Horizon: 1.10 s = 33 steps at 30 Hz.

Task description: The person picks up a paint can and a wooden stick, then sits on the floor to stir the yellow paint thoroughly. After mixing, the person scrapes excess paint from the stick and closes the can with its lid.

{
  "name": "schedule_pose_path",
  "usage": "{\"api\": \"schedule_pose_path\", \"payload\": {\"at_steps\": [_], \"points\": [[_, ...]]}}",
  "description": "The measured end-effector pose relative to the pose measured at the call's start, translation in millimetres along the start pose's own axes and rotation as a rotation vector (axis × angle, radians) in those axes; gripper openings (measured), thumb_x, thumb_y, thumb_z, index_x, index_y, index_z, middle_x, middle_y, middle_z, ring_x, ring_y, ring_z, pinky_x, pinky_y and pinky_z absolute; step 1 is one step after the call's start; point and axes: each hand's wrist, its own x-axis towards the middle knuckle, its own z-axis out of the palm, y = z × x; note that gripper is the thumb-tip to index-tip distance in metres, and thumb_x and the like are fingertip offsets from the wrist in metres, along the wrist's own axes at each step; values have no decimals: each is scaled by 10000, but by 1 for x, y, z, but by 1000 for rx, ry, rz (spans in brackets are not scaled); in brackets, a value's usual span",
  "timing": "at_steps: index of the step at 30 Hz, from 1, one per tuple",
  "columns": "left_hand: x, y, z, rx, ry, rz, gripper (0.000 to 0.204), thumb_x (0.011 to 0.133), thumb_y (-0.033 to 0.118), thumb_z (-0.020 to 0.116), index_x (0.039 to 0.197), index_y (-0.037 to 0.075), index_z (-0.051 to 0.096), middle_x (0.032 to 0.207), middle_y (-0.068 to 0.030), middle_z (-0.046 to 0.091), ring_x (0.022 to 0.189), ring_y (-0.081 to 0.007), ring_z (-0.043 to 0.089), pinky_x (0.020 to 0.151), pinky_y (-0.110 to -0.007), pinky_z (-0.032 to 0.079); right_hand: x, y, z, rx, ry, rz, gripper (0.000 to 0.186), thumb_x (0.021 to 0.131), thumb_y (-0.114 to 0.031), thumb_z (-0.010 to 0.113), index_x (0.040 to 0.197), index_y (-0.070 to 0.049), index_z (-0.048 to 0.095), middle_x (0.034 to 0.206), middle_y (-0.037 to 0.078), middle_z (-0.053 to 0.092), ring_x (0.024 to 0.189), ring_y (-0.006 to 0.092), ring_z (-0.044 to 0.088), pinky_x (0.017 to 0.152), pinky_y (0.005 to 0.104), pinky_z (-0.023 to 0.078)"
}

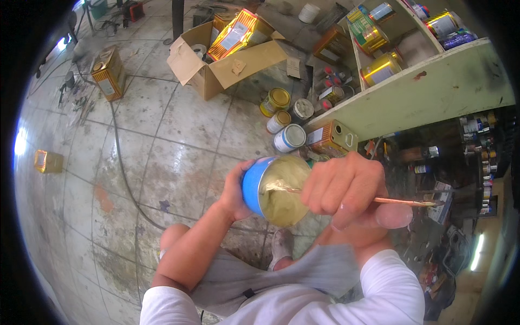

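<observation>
My left hand [234, 190] is wrapped round the side of a blue can [252, 187], which is tilted so that its open mouth faces up toward me. Thick olive-beige paste [286, 207] fills the can, with a glossy paler patch on its surface. In a closed fist, my right hand [346, 187] grips a thin reddish-brown stick [398, 201] over the can's right rim. One end of the stick reaches into the pale patch of paste; the other pokes out to the right, past my fingers. Whitish smears mark the thumb of that hand.
Several paint cans [290, 137] and a rectangular tin [331, 137] stand ahead on the stained tile floor [179, 146]. Behind them is an open cardboard box [238, 67] of tins. A pale green shelf [417, 100] holds cans at right. A hose [120, 157] crosses the floor at left.
</observation>
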Motion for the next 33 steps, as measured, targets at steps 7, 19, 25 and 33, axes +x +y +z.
{"api": "schedule_pose_path", "payload": {"at_steps": [7,19,25,33], "points": [[-6,5,-6,66,-67,-30,667,959,477,461,1447,25,500,1416,-179,583,1276,-335,590,1109,-475,446,6,9,-12,-106,-194,247,790,1005,-640,480,562,11,543,461,56,399,350,223,354,394,365,266],[-2,-27,-28,-215,66,-49,683,957,546,432,1430,64,533,1422,-177,586,1264,-369,588,1102,-538,435,-63,37,-50,-94,462,488,816,1046,-639,341,603,8,564,502,52,454,475,164,404,511,349,339],[1,-29,-33,-236,160,-44,675,951,548,439,1412,67,548,1414,-172,592,1264,-371,585,1082,-547,444,-85,52,-40,-96,784,539,769,1055,-631,300,634,-31,533,559,36,421,535,157,343,561,308,296],[2,-26,-36,-238,203,17,661,944,547,461,1386,67,566,1395,-166,604,1241,-364,597,1073,-538,455,-78,53,-10,-195,965,621,732,1056,-619,329,655,-50,555,622,50,497,577,142,402,589,285,314]]}}
